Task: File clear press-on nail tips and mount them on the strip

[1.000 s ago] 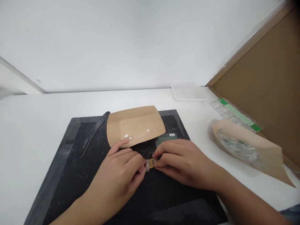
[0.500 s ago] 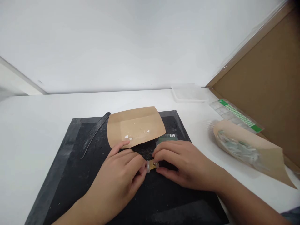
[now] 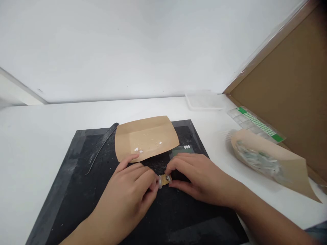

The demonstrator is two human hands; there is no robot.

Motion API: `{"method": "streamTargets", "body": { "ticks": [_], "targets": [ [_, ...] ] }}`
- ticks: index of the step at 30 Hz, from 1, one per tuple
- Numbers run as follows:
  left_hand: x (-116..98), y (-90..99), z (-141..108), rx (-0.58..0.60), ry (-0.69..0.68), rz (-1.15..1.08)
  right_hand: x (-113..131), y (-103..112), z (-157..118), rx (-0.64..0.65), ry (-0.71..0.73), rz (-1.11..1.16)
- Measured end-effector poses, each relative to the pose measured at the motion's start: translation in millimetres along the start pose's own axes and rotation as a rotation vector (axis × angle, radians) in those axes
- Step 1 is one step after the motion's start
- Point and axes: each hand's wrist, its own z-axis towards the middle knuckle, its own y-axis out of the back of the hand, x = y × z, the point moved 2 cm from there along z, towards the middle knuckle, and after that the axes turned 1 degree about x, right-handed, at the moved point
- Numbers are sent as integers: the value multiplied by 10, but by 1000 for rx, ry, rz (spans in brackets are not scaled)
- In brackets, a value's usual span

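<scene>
Between my two hands is a small tan piece (image 3: 165, 179) with a dark round mark on it and whitish, see-through ends. My left hand (image 3: 133, 187) pinches its left end, thumb and fingers curled in. The index finger of that hand reaches out to the near edge of a brown paper sheet (image 3: 148, 131). On the sheet lie several small white bits (image 3: 136, 149). With thumb and fingertips, my right hand (image 3: 201, 177) grips the piece's right end. What exactly the fingertips cover is hidden. Both hands rest low over a black mat (image 3: 163, 217).
A dark curved strip (image 3: 102, 146) lies left of the paper. Behind my right hand is a greenish card (image 3: 182, 149) with small white ovals. Farther right are a paper holding a clear bag of pale pieces (image 3: 255, 160), a green-edged clear case (image 3: 258, 124) and a clear tray (image 3: 204, 102).
My right fingertips have shifted slightly on the small piece, and more of its dark mark and right end shows. The whole view has moved a little.
</scene>
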Motion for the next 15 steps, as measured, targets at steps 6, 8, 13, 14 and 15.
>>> {"method": "streamTargets", "body": {
  "ticks": [6, 8, 13, 14, 15],
  "targets": [
    [-16, 20, 3, -2, 4, 5, 4, 24, 11, 2, -6, 6],
    [-17, 21, 6, 8, 8, -9, 2, 24, 10, 4, -6, 11],
    [-12, 7, 7, 22, 15, -56, -12, 15, 6, 0, 0, 9],
    [-9, 5, 6, 22, 15, -60, -14, 13, 5, 1, -1, 9],
    [-5, 3, 4, 21, 15, -59, -15, 12, 4, 3, -2, 9]
  ]
}}
